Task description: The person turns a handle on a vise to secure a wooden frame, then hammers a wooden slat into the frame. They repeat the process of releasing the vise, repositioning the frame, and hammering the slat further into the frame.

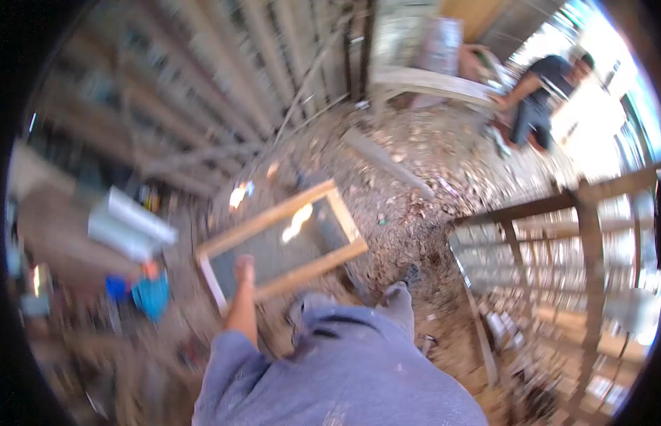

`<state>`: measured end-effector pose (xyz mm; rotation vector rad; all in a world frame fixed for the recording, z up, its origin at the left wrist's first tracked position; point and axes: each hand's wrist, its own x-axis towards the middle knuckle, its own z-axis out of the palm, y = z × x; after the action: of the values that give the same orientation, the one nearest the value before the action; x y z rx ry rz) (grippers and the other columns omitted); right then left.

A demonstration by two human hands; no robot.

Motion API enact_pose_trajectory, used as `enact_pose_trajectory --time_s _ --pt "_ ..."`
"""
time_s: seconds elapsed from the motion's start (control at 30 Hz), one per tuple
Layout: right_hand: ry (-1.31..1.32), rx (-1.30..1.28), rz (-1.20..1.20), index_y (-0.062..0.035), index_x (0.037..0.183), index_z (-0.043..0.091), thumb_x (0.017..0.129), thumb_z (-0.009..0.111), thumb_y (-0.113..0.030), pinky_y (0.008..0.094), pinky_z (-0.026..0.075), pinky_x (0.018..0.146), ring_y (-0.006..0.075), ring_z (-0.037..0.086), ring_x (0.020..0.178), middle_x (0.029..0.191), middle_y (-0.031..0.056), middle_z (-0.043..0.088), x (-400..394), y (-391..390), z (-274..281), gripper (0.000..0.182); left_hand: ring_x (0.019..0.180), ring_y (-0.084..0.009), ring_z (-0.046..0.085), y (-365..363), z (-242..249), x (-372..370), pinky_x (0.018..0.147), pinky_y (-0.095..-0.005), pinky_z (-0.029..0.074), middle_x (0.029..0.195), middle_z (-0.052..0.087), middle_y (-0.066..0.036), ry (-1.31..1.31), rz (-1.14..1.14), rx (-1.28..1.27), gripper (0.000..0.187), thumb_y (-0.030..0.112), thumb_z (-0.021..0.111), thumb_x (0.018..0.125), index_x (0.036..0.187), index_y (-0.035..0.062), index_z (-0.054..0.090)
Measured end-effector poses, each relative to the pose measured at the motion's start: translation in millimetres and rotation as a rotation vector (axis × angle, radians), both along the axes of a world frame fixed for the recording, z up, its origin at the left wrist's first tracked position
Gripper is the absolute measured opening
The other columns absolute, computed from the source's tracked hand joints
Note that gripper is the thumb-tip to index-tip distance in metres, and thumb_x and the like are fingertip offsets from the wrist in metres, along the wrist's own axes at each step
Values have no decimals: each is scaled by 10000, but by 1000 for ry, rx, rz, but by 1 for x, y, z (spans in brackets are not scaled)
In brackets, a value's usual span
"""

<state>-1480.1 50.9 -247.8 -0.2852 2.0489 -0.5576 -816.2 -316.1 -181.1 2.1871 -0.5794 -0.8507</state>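
1. Left hand (243,268) reaches down from a grey sleeve and meets the near rail of the frame (284,241); blur hides whether its fingers are closed on the wood or only resting there.
2. Right hand is not in view, so nothing can be said of its state.
3. Frame: a pale wooden rectangle with a dark mesh-like panel, lying tilted on the ground just ahead of the person's feet (398,290), one corner pointing away from the person.
4. Judgement on handling it well: a one-handed hold near a corner would let the frame twist, so a firm grip mid-rail, or a second hand on the opposite rail, looks the safer way, keeping fingers off the panel.
5. Left of the frame sit a white roll (132,224) and a blue object (151,295), both blurred.
6. Beyond the frame lies a loose plank (387,162) on ground littered with chips.
7. Right of the frame stands a dark wooden rack (586,234).
8. Far beyond the frame, another person (540,96) crouches by a pale bench (430,82), well apart.
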Motion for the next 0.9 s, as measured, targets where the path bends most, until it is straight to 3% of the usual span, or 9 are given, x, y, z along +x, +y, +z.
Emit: enact_pose_trajectory --time_s 0.17,0.23,0.33,0.5,0.6,0.67,0.77,0.83,0.9 --pt "-25 214 282 -14 981 522 953 544 -302 326 369 397 147 464 460 632 46 503 -173 -193 106 290 1097 -284 564 300 9 -77 948 -405 439 1228 597 -127 230 1289 -53 430 351 530 942 1229 36 585" --pt "7 253 319 -17 1006 512 956 538 -311 320 367 384 147 462 451 622 41 491 -211 -281 139 300 968 -307 612 369 39 -186 811 -435 474 1096 650 -146 -42 783 543 363 300 557 931 1177 39 612" --pt "-20 282 499 -43 1023 463 954 526 -353 320 378 348 160 470 423 600 32 452 -274 -389 136 324 955 -285 594 418 119 -369 855 -437 471 1029 626 -125 598 482 433 459 429 574 931 1244 94 557" --pt "-3 276 698 -62 936 450 935 543 -386 321 386 341 151 462 415 596 26 444 -264 -577 123 336 1230 -304 449 334 78 -580 999 -470 391 1336 485 -138 996 880 535 604 535 513 937 1364 111 457" --pt "-127 192 787 -76 938 476 934 556 -383 307 388 368 139 452 436 600 21 454 -234 -687 89 318 1336 -313 383 224 129 -597 1077 -468 322 1430 436 -129 1095 864 60 652 551 499 932 1414 119 417" --pt "-106 120 1042 -74 955 499 939 554 -385 300 386 387 137 449 447 614 24 480 -197 -762 76 316 1344 -290 385 100 154 -566 1073 -471 332 1437 444 -121 946 1010 334 624 523 521 930 1394 115 433" --pt "-215 -386 1574 -80 981 518 960 527 -387 303 369 380 144 445 428 625 24 509 -135 -858 54 307 1042 -181 557 130 -130 -609 903 -333 437 1078 617 -41 618 1330 -121 544 366 650 899 1308 45 491" --pt "-35 128 1307 -97 993 515 976 512 -369 294 368 368 132 443 415 604 11 485 -68 -917 96 273 1060 -226 605 16 -115 -551 863 -314 478 1189 636 -159 583 1188 -92 571 437 615 899 1235 -24 593" --pt "-67 37 1420 -103 1026 501 991 494 -356 279 369 357 115 446 415 585 3 457 -43 -981 90 255 1195 -250 551 -87 -66 -497 997 -372 429 1289 578 -176 428 1020 -159 631 417 627 903 1349 -7 484"
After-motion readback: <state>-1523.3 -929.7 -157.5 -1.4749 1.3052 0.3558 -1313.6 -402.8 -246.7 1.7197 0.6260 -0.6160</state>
